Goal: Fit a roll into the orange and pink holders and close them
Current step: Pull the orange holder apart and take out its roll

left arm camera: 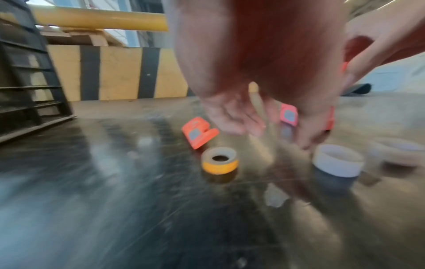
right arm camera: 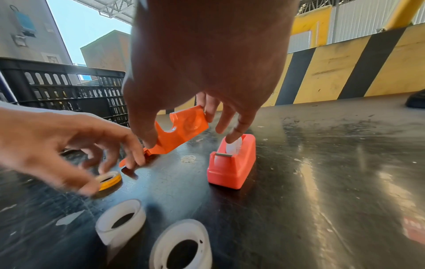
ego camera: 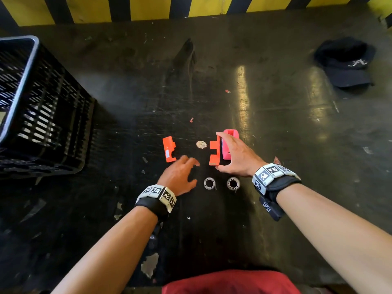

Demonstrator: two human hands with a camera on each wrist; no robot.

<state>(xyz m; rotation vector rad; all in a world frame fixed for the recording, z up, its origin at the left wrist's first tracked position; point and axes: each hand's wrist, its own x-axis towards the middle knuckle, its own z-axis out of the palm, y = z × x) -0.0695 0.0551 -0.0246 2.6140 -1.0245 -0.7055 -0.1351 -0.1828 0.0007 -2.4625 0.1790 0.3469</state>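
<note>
My right hand (ego camera: 220,151) pinches an orange holder half (ego camera: 213,154) between thumb and forefinger, tilted up off the table in the right wrist view (right arm camera: 184,127). Just behind it stands the pink holder (ego camera: 230,145), open on top with a white hub inside (right arm camera: 234,147); one finger reaches down to that hub. The other orange half (ego camera: 169,149) lies flat to the left. My left hand (ego camera: 192,171) hovers with loose, spread fingers over a yellow roll (left arm camera: 219,162), holding nothing. Two white rolls (ego camera: 209,183) (ego camera: 233,183) lie near me.
A small white disc (ego camera: 201,144) lies between the orange halves. A black slatted crate (ego camera: 42,102) stands at the left. A black cap (ego camera: 345,64) sits far right. A yellow and black barrier (ego camera: 201,5) runs along the table's far edge.
</note>
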